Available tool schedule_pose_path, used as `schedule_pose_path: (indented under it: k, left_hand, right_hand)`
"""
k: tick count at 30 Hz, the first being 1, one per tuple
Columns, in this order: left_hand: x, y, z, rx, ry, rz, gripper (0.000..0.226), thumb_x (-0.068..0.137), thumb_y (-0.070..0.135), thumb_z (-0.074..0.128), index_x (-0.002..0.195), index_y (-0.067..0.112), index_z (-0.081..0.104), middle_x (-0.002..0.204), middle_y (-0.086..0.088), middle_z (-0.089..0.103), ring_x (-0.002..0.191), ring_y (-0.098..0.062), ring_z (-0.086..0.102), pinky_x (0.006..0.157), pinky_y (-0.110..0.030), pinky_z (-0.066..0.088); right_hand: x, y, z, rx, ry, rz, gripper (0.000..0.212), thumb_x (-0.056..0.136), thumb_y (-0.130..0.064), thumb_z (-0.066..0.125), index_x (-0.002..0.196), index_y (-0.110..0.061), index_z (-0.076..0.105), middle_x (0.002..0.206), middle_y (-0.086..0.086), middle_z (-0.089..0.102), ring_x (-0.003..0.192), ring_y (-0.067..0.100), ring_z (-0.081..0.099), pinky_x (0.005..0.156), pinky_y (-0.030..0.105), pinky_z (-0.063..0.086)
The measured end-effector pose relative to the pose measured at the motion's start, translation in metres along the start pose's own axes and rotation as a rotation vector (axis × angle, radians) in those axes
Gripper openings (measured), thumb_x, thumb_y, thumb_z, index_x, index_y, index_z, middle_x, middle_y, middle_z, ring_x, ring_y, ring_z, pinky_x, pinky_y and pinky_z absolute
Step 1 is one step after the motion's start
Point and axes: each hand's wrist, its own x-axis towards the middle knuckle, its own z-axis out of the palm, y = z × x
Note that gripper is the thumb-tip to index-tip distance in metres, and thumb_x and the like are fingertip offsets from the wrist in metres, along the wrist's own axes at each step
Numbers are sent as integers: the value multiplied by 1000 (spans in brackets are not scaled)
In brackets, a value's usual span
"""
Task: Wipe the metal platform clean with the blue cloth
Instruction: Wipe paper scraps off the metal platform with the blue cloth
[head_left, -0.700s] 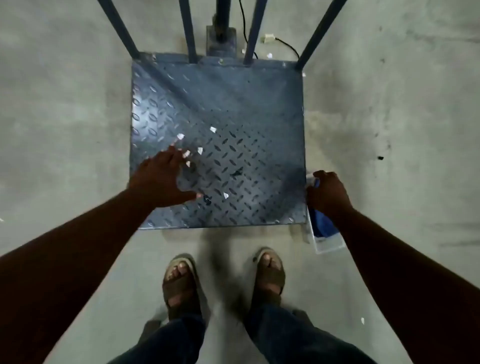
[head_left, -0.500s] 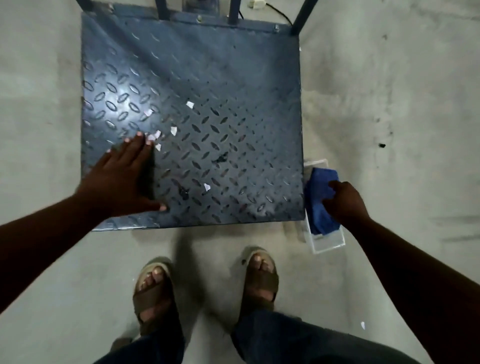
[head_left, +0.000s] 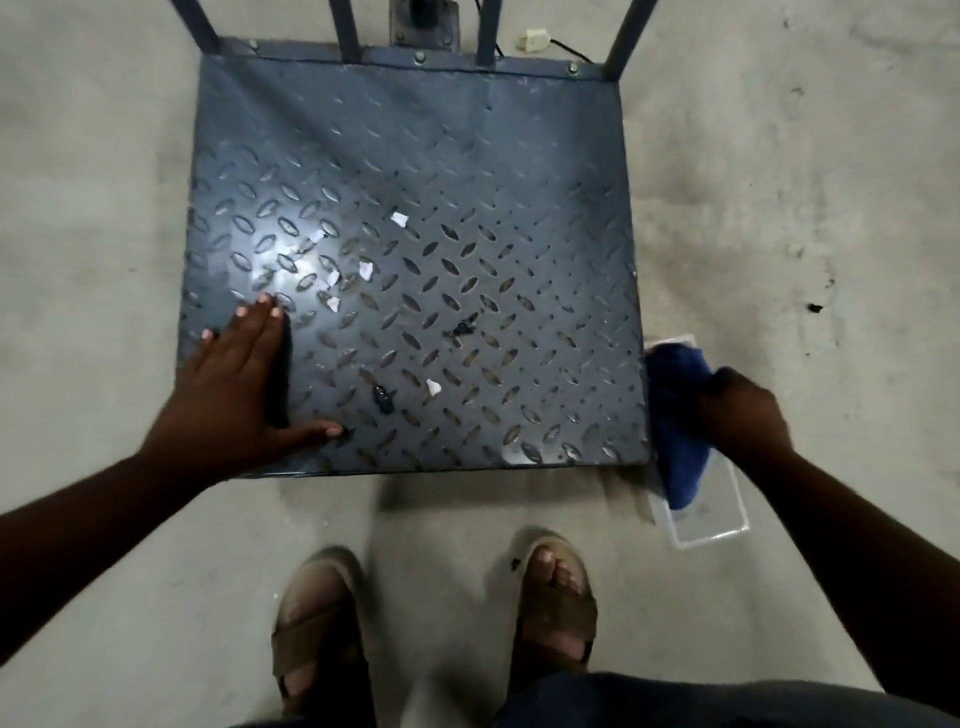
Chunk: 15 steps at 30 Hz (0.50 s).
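Your left grip (head_left: 236, 395) lay flat and open on the metal platform (head_left: 467, 156); right grip (head_left: 743, 415) clutched the blue cloth (head_left: 675, 441), which wanted firm bunching.

place: workshop or warehouse | bare concrete floor (head_left: 779, 156) (stained) | steel tread-plate platform (head_left: 467, 130)

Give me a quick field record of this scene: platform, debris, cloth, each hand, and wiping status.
Platform: metal platform, diamond tread, on concrete floor.
Debris: white scraps and dark bits scattered mid-platform.
Cloth: blue cloth, off the platform's right edge, over a clear container.
Left hand: left hand flat on the platform's near-left part.
Right hand: right hand grips the cloth.
Wiping: not yet begun; cloth not on the platform.
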Motion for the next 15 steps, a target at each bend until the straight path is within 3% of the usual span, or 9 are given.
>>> schedule_pose_path:
  k: [2,4,7,8,11,14,15]
  left_hand:
    - [-9,-1,3,0,13,-19,146,65,108,41,171,12,12,180,-5,6,166,-26,9,133,-56,11]
    - [-18,-6,1,21,24,-21,140,71,105,41,171,12,12,180,-5,5,166,-25,7,133,-55,13]
    - [-35,-9,4,31,28,-34,132,78,100,41,172,13,10,181,-4,3,166,-22,2,134,-50,9]
    - [-41,-9,6,29,41,-46,129,80,98,42,172,13,9,181,-4,2,166,-22,1,134,-50,8]
    - [-48,-8,12,37,73,-59,127,82,96,41,172,13,8,181,-5,1,167,-23,1,134,-51,8]
    - [-49,-12,13,39,71,-55,134,77,101,41,172,13,6,181,-5,0,167,-24,1,134,-50,5]
    - [-49,-14,14,45,64,-52,136,76,102,42,172,13,5,181,-5,-1,167,-23,0,134,-50,5]
  right_hand:
    - [-16,-8,-32,102,143,-9,42,84,-45,42,95,-6,53,105,30,64,104,48,62,78,39,38]
    - [-35,-13,-58,188,256,-110,47,92,-49,41,95,-5,56,98,24,64,97,46,62,78,45,44]
    - [-82,-36,-83,194,270,-406,23,92,-36,51,94,-14,56,89,15,63,84,40,62,76,58,53]
    - [-98,-50,-87,165,266,-482,15,91,-31,54,88,-16,52,83,13,60,76,37,60,71,54,53]
    - [-131,-97,-80,37,196,-647,23,87,-25,58,77,-16,40,67,6,50,59,26,50,56,41,39]
    - [-126,-130,-46,-197,25,-805,14,85,-31,51,96,-25,47,86,8,59,68,33,56,62,37,39]
    - [-117,-137,-31,-286,-28,-844,26,89,-31,51,115,-27,52,102,11,62,77,34,62,66,36,42]
